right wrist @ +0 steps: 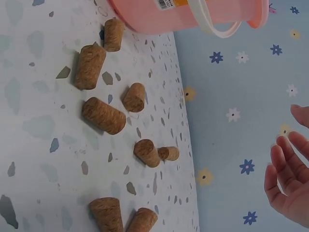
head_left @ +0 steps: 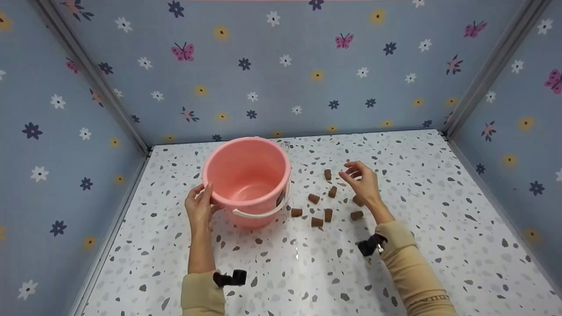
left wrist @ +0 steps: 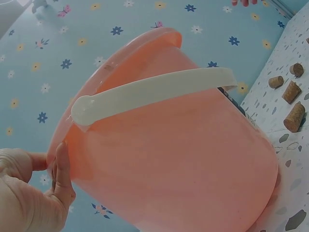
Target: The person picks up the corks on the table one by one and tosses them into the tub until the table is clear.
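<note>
A pink plastic bucket (head_left: 246, 210) with a white handle (head_left: 263, 215) stands on the speckled surface, left of the middle. My left hand (head_left: 201, 206) grips its rim at the near left, thumb on the rim and fingers outside below it; the left wrist view shows this pinch on the rim (left wrist: 54, 145). Several brown corks (head_left: 328, 215) lie scattered to the right of the bucket. Over the right side of these corks hovers my right hand (head_left: 363, 182), fingers loosely bent and apart, holding nothing. In the right wrist view the same corks (right wrist: 104, 116) lie below the hand (right wrist: 292, 179).
The white speckled tabletop (head_left: 272, 281) is enclosed by blue flowered panels (head_left: 281, 87) at the back and both sides. Grey metal strips (head_left: 483, 74) run along the corners. A dark wrist camera (head_left: 371, 245) sits on each sleeve.
</note>
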A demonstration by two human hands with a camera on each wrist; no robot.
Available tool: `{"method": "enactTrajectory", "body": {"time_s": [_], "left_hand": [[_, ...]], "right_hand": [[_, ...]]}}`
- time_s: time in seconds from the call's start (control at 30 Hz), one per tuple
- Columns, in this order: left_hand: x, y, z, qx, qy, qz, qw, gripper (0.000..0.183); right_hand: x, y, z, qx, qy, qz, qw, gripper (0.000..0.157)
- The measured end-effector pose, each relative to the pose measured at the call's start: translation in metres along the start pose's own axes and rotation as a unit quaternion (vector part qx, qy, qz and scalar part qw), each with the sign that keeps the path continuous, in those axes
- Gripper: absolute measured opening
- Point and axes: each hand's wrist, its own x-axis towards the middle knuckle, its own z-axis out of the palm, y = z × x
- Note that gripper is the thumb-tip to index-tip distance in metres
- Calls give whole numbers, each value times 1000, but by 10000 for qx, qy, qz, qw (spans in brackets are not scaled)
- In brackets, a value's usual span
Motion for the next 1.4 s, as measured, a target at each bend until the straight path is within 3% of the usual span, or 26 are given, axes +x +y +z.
{"method": "enactTrajectory", "body": {"time_s": [0.23,0.47,0.57,0.67,0.7,0.73,0.77,0.9,1.0,1.07,1.4], "left_hand": [[-2,4,2,268,61,-221,9994,60],[-21,41,10,185,-99,-906,9957,58],[-17,33,9,177,-81,-706,9973,58],[-5,11,4,95,-1,-429,9990,61],[-16,26,10,154,51,-434,9989,58],[-21,31,11,121,52,-425,9990,56],[-34,50,17,-46,-23,-541,9985,51],[-45,65,20,0,-73,-628,9980,49],[-11,16,5,14,7,-327,9995,58],[-4,4,2,-79,32,-191,9998,58],[-3,2,3,54,95,-185,9998,59]], "right_hand": [[-6,24,-8,-125,283,241,9992,28],[-17,50,-11,-241,604,368,9972,28],[-22,59,-14,-243,720,492,9959,28],[-27,68,-16,-173,857,590,9944,28],[-29,71,-17,-175,897,636,9938,28],[-31,74,-18,-167,930,677,9932,28],[-33,76,-18,-160,960,711,9927,28],[-38,86,-21,-189,1055,933,9899,29],[-42,93,-23,-252,1065,1086,9880,30],[-44,97,-24,-269,1051,1190,9870,32],[-56,111,-28,-310,816,1942,9771,43]]}}
